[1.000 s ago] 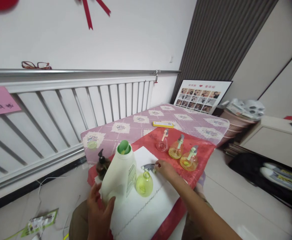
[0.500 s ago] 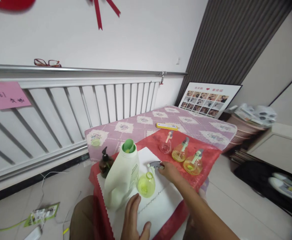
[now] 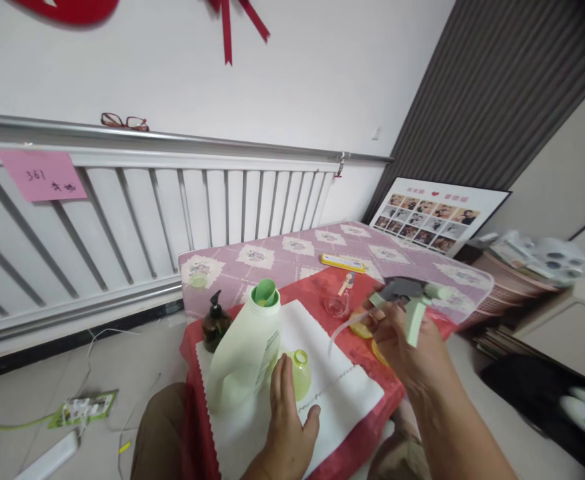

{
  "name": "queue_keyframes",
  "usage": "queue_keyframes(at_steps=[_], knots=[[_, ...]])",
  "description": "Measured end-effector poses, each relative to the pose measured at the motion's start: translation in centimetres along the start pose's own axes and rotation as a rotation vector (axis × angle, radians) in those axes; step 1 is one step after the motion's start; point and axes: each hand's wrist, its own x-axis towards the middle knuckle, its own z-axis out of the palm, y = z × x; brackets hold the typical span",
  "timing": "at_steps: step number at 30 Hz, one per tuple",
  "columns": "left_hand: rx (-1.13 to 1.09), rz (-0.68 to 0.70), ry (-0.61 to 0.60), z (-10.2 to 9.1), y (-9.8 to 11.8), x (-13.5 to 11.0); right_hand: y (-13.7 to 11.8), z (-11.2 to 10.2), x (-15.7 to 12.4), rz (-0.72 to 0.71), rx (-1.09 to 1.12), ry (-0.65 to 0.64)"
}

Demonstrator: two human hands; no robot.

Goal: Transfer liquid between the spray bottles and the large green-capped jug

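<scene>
My right hand [image 3: 407,343] holds a green-and-grey spray nozzle [image 3: 415,310] up over the right side of the table, its clear dip tube hanging to the left. My left hand [image 3: 289,417] has its fingers stretched out beside a yellow-green round bottle [image 3: 301,373] with an uncovered neck; whether it touches the bottle I cannot tell. Left of that bottle stands a large pale green jug [image 3: 247,353] with a green cap [image 3: 265,293] resting in its mouth. Behind my right hand are a clear spray bottle [image 3: 336,305] and two yellow bottles, mostly hidden.
A brown pump bottle [image 3: 215,327] stands behind the jug. White paper [image 3: 332,393] lies on the red cloth [image 3: 302,290]. A yellow case [image 3: 343,263] and a small pale green dish [image 3: 198,281] rest on the patterned tablecloth [image 3: 292,250]. A radiator [image 3: 212,207] runs along the wall.
My right hand has lifted the spray nozzle off the yellow-green bottle and carried it up and to the right. My left hand has moved forward to the bottle. The view has shifted slightly.
</scene>
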Motion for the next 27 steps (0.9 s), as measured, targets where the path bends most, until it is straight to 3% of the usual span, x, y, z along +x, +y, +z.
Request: queue_keyframes(at_steps=[7, 14, 27], knots=[[0.047, -0.014, -0.003, 0.7, 0.1, 0.8, 1.4, 2.4, -2.0, -0.021, -0.109, -0.057], [0.064, -0.037, 0.014, 1.5, -1.1, 1.0, 5.6, 1.2, -2.9, 0.053, -0.187, -0.068], [0.073, 0.007, 0.032, 2.3, -3.2, 0.8, 10.2, 0.4, -5.1, 0.142, -0.424, -0.314]])
